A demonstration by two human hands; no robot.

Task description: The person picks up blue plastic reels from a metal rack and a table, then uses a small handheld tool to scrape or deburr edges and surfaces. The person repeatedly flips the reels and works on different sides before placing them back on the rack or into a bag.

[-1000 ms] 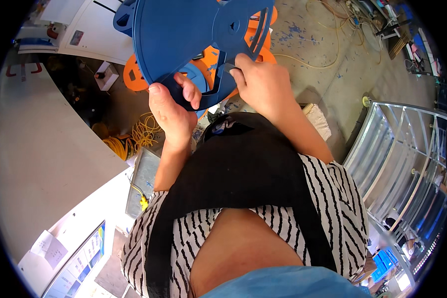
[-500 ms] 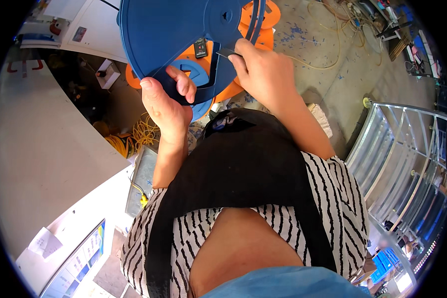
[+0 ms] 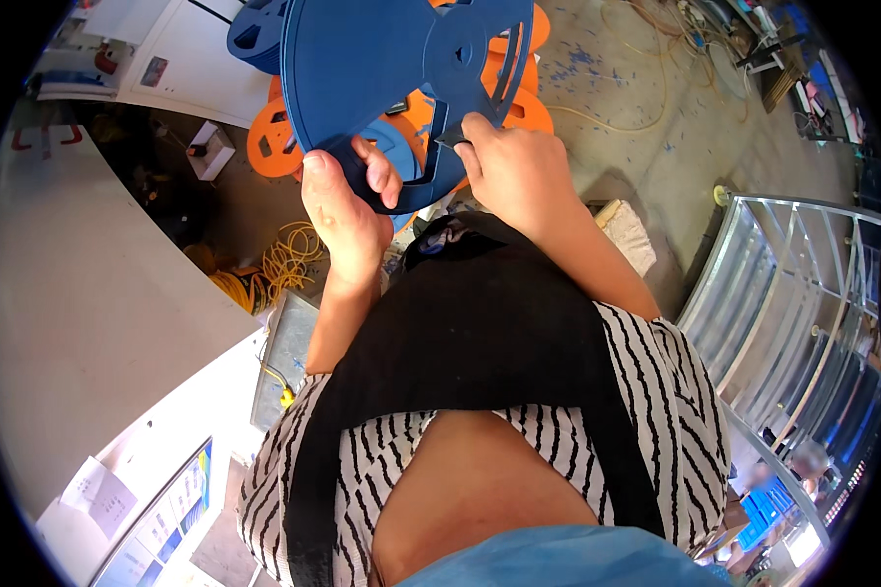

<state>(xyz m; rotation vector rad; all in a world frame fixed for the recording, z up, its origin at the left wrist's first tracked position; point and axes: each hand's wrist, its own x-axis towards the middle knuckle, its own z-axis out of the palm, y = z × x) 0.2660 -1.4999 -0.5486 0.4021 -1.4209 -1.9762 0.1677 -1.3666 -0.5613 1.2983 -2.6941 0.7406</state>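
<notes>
Both hands grasp a big blue reel (image 3: 382,78) held up at 12 o'clock: the left hand (image 3: 347,210) clamps its lower rim, the right hand (image 3: 514,171) pinches a spoke. Orange reels (image 3: 274,147) lie on the floor (image 3: 636,108) behind, yellow cable (image 3: 284,259) at 9 o'clock

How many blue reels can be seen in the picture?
2. One large blue reel is held by the left hand and right hand; another blue reel lies behind, top left. More may be hidden.
</notes>
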